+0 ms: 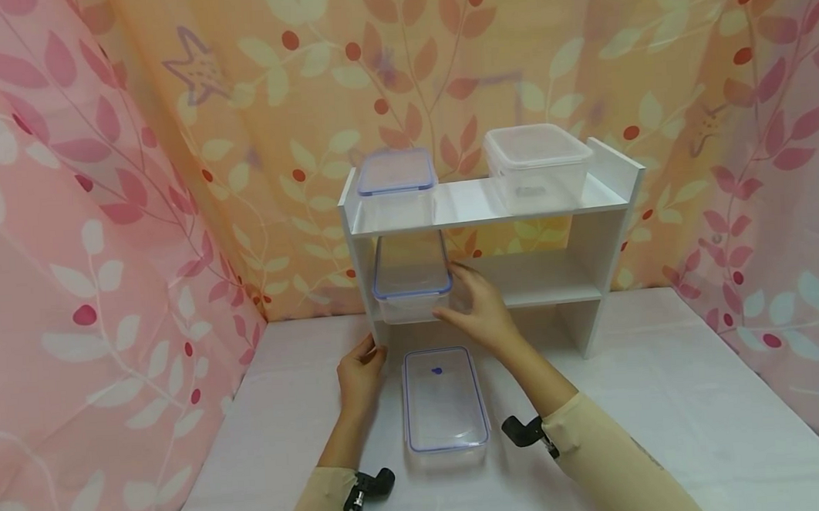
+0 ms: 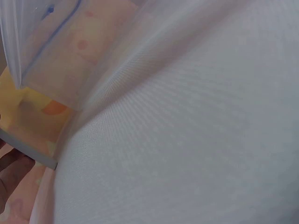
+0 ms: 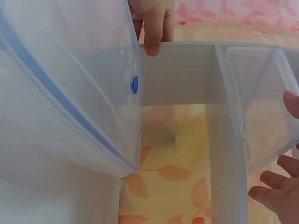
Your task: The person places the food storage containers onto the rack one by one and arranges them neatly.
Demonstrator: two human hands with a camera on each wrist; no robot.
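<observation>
A clear food container with a blue-rimmed lid (image 1: 414, 305) sits on the middle level of a white shelf rack (image 1: 546, 279), at its left end. My right hand (image 1: 480, 306) is at the container's right side, fingers spread and fairly straight; whether they touch it I cannot tell. My left hand (image 1: 362, 374) pinches the front edge of the rack's left side panel near the bottom. Its thumb shows against the panel (image 3: 180, 74) in the right wrist view. A second blue-rimmed container (image 1: 445, 400) stands on the table between my forearms.
On the rack's top level stand a blue-lidded container (image 1: 398, 198) at the left and a larger container with a whitish lid (image 1: 540, 164) at the right. A white cloth covers the table (image 1: 641, 428). Patterned curtains (image 1: 290, 100) hang behind and on both sides.
</observation>
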